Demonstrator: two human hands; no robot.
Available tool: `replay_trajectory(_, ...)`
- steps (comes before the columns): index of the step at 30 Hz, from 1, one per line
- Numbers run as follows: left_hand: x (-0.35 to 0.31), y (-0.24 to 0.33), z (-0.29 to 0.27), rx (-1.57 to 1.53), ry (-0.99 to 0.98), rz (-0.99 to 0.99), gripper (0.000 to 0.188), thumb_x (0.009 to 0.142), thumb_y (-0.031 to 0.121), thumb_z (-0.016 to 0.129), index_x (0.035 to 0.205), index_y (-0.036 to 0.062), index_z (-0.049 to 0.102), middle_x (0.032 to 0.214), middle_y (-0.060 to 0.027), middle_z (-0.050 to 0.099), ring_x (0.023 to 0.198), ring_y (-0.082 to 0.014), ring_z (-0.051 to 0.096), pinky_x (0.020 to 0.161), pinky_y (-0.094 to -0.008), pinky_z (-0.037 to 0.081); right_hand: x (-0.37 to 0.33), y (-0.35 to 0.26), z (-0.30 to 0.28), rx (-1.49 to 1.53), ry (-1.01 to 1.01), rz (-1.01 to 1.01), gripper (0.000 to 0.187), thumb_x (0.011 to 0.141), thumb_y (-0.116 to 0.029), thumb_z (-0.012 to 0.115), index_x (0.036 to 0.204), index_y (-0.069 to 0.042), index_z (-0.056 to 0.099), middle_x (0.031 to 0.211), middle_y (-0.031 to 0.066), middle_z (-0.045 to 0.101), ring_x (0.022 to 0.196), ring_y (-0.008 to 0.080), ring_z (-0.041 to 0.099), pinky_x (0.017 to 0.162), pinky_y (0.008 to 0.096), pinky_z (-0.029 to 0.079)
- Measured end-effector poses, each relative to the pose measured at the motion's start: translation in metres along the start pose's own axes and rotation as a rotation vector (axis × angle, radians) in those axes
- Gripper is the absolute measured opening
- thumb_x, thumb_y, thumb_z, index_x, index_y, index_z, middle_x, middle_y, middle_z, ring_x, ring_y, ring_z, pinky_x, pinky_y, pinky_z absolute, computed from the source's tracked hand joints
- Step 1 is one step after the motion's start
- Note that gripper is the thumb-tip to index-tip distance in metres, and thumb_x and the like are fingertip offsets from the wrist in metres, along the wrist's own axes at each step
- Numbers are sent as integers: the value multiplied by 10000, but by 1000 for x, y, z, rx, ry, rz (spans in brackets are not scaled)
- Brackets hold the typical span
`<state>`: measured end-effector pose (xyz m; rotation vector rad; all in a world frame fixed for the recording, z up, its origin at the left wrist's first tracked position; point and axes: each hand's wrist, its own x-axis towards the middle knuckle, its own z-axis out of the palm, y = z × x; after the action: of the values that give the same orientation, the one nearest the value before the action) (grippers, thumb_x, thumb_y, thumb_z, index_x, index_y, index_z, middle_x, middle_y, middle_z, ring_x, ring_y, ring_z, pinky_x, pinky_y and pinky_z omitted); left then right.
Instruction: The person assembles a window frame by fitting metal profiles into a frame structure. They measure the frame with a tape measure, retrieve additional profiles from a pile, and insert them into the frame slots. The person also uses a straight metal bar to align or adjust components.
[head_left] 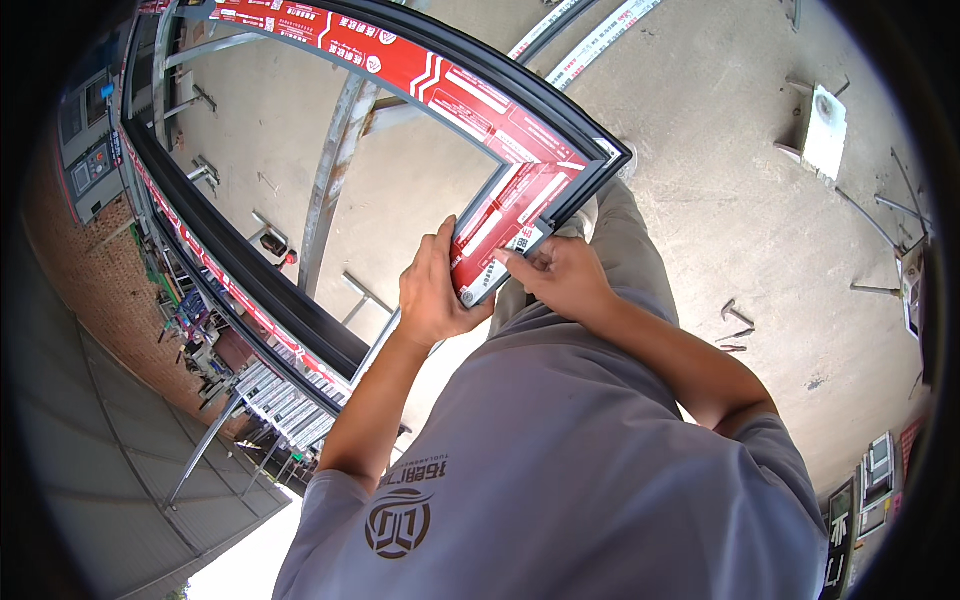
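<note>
A large dark window frame (548, 128), its face covered in red and white protective film, stretches from the upper left to just in front of my body. One short side of it ends near my waist. My left hand (432, 295) wraps round that short end from its inner edge, with the fingers over the profile. From the outer edge, my right hand (568, 278) grips the same piece, thumb on top beside a white printed strip (486, 278). Whether its curled fingers pinch anything small is hidden.
Rusty metal supports (335, 185) stand under the frame. On the floor at right lie a hammer (736, 314) and smaller tools. A white-topped stool (825, 135) stands far right, wrapped profiles (600, 42) lie ahead, and a machine with a control panel (92, 168) is at left.
</note>
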<state>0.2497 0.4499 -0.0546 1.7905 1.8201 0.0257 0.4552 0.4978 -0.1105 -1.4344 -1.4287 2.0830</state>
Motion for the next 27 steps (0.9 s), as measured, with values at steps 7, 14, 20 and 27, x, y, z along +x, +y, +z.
replay_trajectory(7, -4, 4, -4, -24, 16, 1, 1069, 607, 261, 852, 1495, -12, 322, 1093, -182, 572, 934, -354, 648, 756, -430, 555, -9, 0, 17, 334, -9, 121, 483, 982, -454, 668, 882, 17, 705, 627, 48, 644, 516, 102, 590, 497, 249, 478)
replay_trajectory(14, -11, 3, -6, -32, 20, 5, 1050, 641, 281, 846, 1500, -9, 315, 1150, -190, 568, 1020, -365, 639, 848, -439, 544, 11, 4, -7, 446, 264, 39, 499, 984, -452, 664, 772, -1, 645, 603, 67, 609, 478, 132, 560, 463, 264, 456)
replay_trajectory(20, -14, -1, -5, -33, 50, 42, 1046, 653, 327, 833, 1507, 14, 315, 1175, -183, 567, 1050, -364, 631, 860, -448, 540, 20, 6, -21, 381, 370, 34, 520, 965, -504, 669, 741, -37, 614, 597, 70, 600, 467, 138, 532, 449, 282, 431)
replay_trajectory(27, -35, -14, 3, -2, 153, 73, 1033, 677, 335, 834, 1529, 24, 340, 1207, -169, 563, 1093, -345, 595, 926, -440, 495, 23, 6, -25, 329, 361, 9, 529, 980, -502, 643, 753, -24, 613, 601, 83, 598, 479, 157, 540, 465, 293, 438)
